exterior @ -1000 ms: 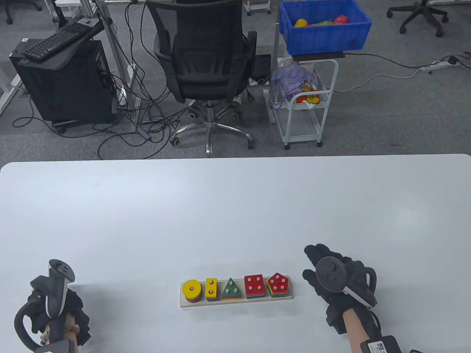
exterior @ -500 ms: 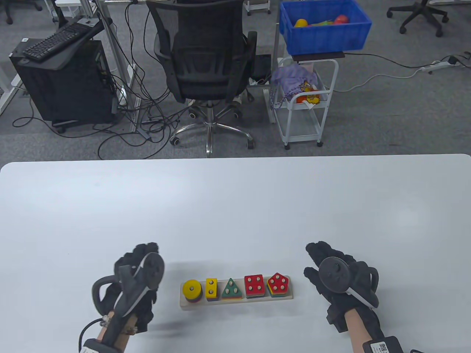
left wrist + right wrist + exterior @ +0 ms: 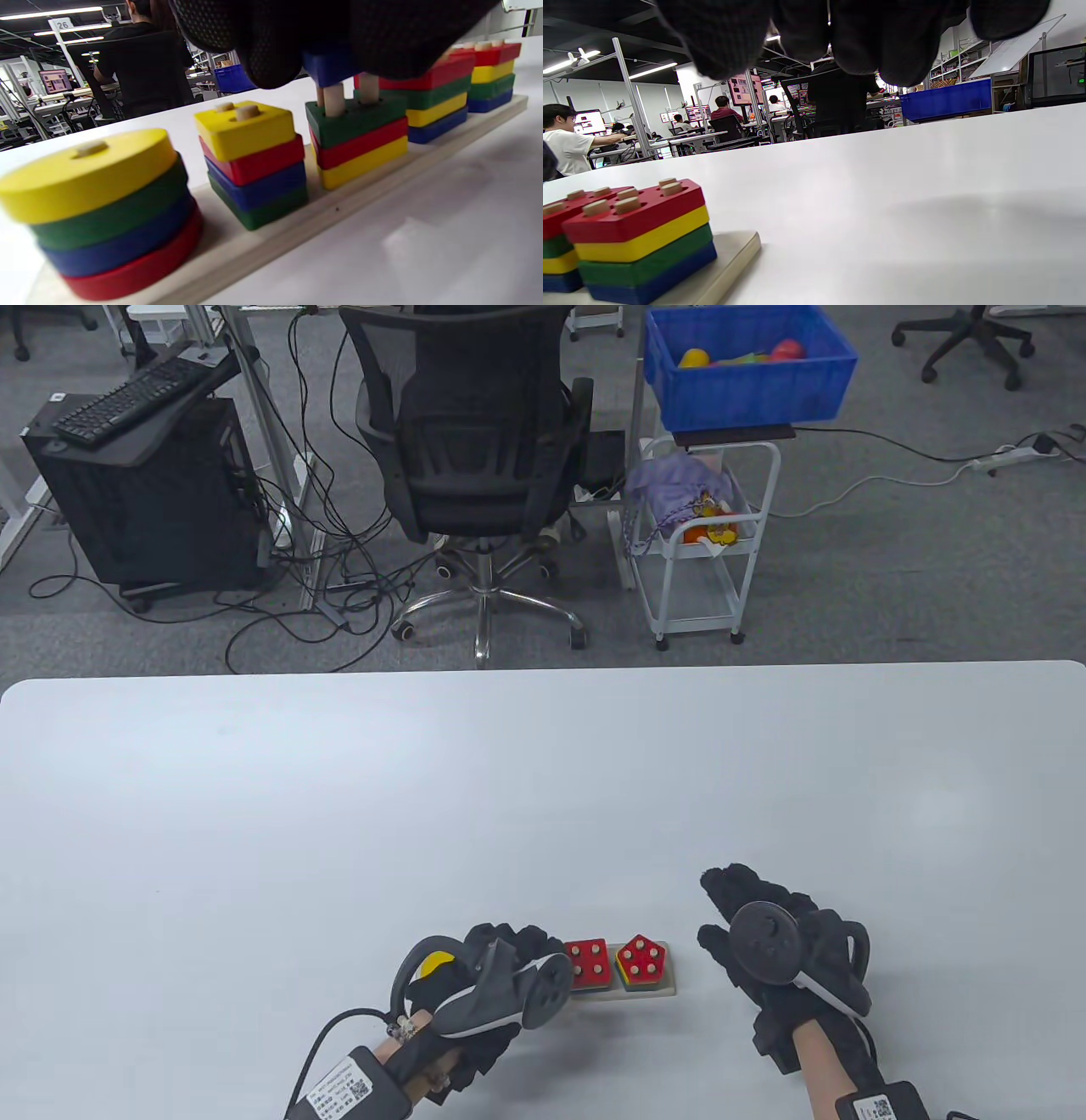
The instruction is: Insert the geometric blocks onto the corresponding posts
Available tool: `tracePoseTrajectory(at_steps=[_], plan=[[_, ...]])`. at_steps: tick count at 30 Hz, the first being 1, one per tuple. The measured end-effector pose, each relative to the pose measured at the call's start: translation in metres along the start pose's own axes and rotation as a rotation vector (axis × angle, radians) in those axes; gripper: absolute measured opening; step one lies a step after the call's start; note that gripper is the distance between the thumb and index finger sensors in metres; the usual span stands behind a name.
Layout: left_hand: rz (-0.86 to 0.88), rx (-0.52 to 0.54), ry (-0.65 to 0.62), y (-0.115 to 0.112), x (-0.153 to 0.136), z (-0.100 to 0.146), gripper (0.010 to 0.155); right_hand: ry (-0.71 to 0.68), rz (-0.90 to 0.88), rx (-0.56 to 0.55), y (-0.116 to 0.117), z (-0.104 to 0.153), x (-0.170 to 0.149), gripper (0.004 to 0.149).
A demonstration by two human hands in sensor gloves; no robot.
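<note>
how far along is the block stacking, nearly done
Nearly done. The circle stack, rectangle stack, square stack and pentagon stack each show four seated blocks. In hand: the left hand grips a blue block riding high on the posts above the triangle stack, which has three seated. Left: pressing that block down, it seems. The right hand rests idle beside the board.

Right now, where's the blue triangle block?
In the left wrist view, the blue triangle block sits high on the triangle posts, under the left hand's fingers.
</note>
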State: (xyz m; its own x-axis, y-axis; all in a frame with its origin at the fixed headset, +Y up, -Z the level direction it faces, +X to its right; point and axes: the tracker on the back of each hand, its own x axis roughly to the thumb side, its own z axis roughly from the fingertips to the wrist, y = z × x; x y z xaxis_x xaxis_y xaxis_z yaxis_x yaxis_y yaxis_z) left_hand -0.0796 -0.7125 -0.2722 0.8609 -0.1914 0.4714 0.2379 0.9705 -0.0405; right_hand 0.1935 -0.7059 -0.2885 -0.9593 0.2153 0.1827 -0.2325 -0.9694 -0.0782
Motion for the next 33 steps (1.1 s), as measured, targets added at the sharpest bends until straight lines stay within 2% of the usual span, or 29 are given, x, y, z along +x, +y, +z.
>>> tracePoseTrajectory(at_steps=[10, 14, 17, 21, 23, 27, 30, 33], plan=[[0.043, -0.022, 0.033, -0.005, -0.002, -0.011, 0.066, -0.014, 0.008, 0.009, 0.001, 0.000, 0.004, 0.062], [0.038, -0.057, 0.033, -0.014, -0.003, -0.015, 0.065, -0.018, 0.011, 0.012, 0.001, 0.001, 0.005, 0.062], [0.036, -0.067, 0.065, -0.014, -0.009, -0.013, 0.071, -0.020, 0.011, 0.012, 0.001, 0.001, 0.005, 0.062], [0.175, -0.031, 0.141, -0.005, -0.035, -0.002, 0.069, -0.034, 0.009, 0.012, 0.001, 0.003, 0.008, 0.062], [0.264, 0.003, 0.207, 0.001, -0.056, 0.009, 0.068, -0.048, 0.010, 0.014, 0.001, 0.006, 0.012, 0.061], [0.376, 0.138, 0.398, 0.006, -0.111, 0.044, 0.067, -0.051, 0.032, -0.016, -0.003, 0.017, 0.012, 0.062], [0.422, 0.187, 0.531, -0.006, -0.146, 0.069, 0.064, -0.037, 0.027, -0.025, -0.006, 0.027, 0.002, 0.062], [0.422, 0.125, 0.614, -0.028, -0.170, 0.080, 0.064, 0.005, 0.039, 0.012, 0.000, 0.034, -0.014, 0.063]])
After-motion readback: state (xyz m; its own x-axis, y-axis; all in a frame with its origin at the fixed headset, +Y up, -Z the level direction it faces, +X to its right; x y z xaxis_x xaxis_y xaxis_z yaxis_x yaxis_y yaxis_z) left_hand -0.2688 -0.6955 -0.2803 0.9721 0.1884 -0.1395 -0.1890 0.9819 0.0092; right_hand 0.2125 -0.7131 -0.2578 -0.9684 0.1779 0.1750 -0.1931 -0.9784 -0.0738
